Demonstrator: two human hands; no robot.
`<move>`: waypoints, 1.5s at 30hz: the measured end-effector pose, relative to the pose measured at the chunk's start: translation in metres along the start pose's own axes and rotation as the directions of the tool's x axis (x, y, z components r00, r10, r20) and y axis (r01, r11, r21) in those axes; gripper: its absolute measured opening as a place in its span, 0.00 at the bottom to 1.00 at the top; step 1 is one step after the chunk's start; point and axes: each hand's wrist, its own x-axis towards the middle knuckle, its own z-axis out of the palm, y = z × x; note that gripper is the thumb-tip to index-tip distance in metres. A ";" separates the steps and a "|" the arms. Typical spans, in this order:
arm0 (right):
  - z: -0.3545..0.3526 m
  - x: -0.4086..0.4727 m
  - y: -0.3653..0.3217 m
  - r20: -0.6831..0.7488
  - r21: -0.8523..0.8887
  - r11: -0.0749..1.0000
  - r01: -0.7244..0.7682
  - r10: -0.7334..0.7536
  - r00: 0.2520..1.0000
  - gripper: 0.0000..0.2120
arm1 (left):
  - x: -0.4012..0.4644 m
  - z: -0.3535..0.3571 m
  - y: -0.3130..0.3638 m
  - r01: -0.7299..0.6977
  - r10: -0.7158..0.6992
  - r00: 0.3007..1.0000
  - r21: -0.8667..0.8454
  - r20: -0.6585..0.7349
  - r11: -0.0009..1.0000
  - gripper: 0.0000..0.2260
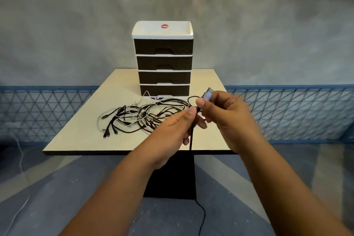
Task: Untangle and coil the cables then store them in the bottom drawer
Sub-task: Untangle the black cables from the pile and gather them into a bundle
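Observation:
A tangle of black and white cables (138, 117) lies on the beige table (86, 136) in front of a drawer unit (163, 57) with several dark drawers, all shut; the bottom drawer (164, 90) is lowest. My right hand (228, 117) pinches the USB plug end (207, 94) of a black cable above the table's right side. My left hand (172, 132) pinches the same black cable (191, 140) just below, and the cable hangs down past the table's front edge.
The table stands on a dark pedestal (170, 176). A blue lattice fence (287, 113) runs behind it along a grey wall. A black cord (202, 214) and a white cord (20, 157) lie on the floor.

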 end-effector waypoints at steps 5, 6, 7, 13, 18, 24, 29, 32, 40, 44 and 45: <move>0.003 -0.004 0.025 -0.048 0.216 0.967 -0.133 0.146 0.988 0.18 | -0.001 0.001 -0.018 -0.029 0.025 0.997 -0.058 -0.073 0.998 0.17; 0.004 -0.007 0.031 -0.028 0.248 0.956 -0.160 0.172 0.985 0.22 | 0.001 0.003 -0.018 -0.032 0.012 0.993 -0.169 -0.119 0.985 0.16; 0.009 -0.010 0.039 0.028 0.252 0.947 -0.199 0.199 0.980 0.25 | 0.003 0.000 -0.018 -0.051 0.005 0.985 -0.260 -0.174 0.964 0.15; 0.063 -0.034 0.097 0.442 -0.012 0.951 -0.309 0.282 0.852 0.15 | 0.013 -0.055 -0.018 -0.138 -0.054 0.945 -0.543 -0.322 0.828 0.13; 0.096 -0.015 0.121 0.569 -0.107 0.931 -0.350 0.346 0.746 0.10 | 0.015 -0.117 -0.033 -0.104 -0.142 0.942 -0.669 -0.303 0.736 0.13; 0.131 0.051 0.152 0.506 -0.270 0.909 -0.317 0.415 0.756 0.09 | 0.026 -0.200 -0.054 -0.138 -0.154 0.927 -0.692 -0.342 0.709 0.10; 0.176 0.126 0.177 0.375 -0.298 0.902 -0.313 0.412 0.830 0.08 | 0.059 -0.271 -0.074 -0.131 -0.200 0.895 -0.665 -0.398 0.735 0.09; 0.202 0.168 0.193 0.321 -0.393 0.887 -0.244 0.381 0.867 0.06 | 0.081 -0.306 -0.081 -0.086 -0.237 0.890 -0.654 -0.390 0.752 0.08; 0.256 0.246 0.230 0.446 -0.764 0.573 0.298 0.134 0.885 0.08 | 0.128 -0.369 -0.105 -0.014 -0.295 0.892 -0.674 -0.343 0.739 0.08; 0.278 0.252 0.244 0.446 -0.871 0.346 0.349 0.258 0.857 0.10 | 0.142 -0.372 -0.114 -0.009 -0.299 0.896 -0.688 -0.328 0.726 0.07; 0.283 0.249 0.246 0.425 -0.894 0.291 0.341 0.306 0.852 0.15 | 0.145 -0.372 -0.116 -0.006 -0.303 0.895 -0.687 -0.328 0.726 0.07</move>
